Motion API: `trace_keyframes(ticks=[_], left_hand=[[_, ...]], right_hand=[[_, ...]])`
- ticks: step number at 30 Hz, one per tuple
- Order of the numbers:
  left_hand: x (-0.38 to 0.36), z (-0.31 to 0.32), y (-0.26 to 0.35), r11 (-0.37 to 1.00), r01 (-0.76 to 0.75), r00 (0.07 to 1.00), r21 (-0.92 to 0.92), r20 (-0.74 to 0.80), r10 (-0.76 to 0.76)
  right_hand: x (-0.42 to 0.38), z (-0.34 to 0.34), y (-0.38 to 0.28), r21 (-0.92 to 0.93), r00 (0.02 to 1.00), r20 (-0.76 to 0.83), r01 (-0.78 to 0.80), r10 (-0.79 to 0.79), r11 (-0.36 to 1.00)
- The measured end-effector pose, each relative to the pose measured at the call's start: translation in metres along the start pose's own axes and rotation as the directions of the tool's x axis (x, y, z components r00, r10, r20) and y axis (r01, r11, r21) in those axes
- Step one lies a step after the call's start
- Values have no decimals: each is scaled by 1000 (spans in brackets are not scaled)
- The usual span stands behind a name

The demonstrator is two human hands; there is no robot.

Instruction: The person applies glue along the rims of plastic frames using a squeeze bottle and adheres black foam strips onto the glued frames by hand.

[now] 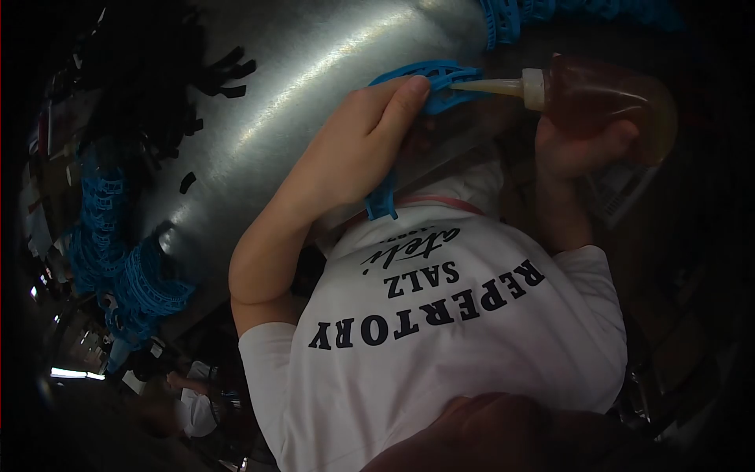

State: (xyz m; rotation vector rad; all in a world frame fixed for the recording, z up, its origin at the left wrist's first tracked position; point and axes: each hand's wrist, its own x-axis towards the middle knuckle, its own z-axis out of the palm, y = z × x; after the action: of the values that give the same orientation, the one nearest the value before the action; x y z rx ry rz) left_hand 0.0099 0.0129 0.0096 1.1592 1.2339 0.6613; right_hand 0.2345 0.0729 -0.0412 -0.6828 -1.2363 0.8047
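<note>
My left hand (368,140) is closed around a curved blue plastic frame (440,72), thumb on top. The frame has slots, and its lower end (383,198) shows below my hand; the middle is hidden by my fingers. My right hand (586,145) holds a squeeze bottle (602,90) of amber liquid from beneath. It lies on its side, its long pointed nozzle (491,86) aimed left. The nozzle tip is at the blue frame, just beside my left thumb; whether it touches cannot be made out.
A shiny metal table (259,102) lies in front. Stacked blue frames (134,275) stand at its left, with more blue frames (543,9) at the far edge. Black strips (224,75) lie piled at the upper left. Another person (197,401) is in the lower-left background.
</note>
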Motion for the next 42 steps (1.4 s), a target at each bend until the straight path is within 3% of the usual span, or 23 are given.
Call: trace_keyframes(ticks=[6,10,17,22,26,29,34,37,38,41,42], left_hand=[[-2,0,-1,1000,5,1000,9,18,-5],[-4,1,-3,1000,-9,1000,25,5,9],[-4,0,-5,1000,-6,1000,-12,-15,6],[-4,0,-5,1000,-5,1000,-24,-23,5],[-4,-2,-4,1000,5,1000,5,8,-5],[-5,-3,-5,1000,5,1000,13,10,-5],[-5,-5,-7,1000,-9,1000,9,9,9],[-5,-6,-8,999,7,1000,38,23,-7],[-4,-6,-8,999,5,1000,38,24,-6],[2,-10,-9,996,-56,995,64,83,51],[6,-11,-10,996,-56,995,65,81,51]], right_hand=[[-3,-26,7,21,993,-109,-45,47,999],[0,-34,3,-35,993,-26,-119,119,992],[1,-12,13,206,980,30,-198,196,958],[6,-24,11,102,984,36,-177,174,979],[-3,-34,13,90,946,-158,-270,282,959],[-12,-26,8,208,869,-111,-454,482,866],[-14,2,9,298,816,-114,-516,566,803],[-13,2,12,348,832,89,-541,547,766],[-11,5,10,347,833,89,-540,546,767],[-5,20,1,418,699,-242,-552,674,722],[-4,13,3,419,699,-240,-551,673,722]])
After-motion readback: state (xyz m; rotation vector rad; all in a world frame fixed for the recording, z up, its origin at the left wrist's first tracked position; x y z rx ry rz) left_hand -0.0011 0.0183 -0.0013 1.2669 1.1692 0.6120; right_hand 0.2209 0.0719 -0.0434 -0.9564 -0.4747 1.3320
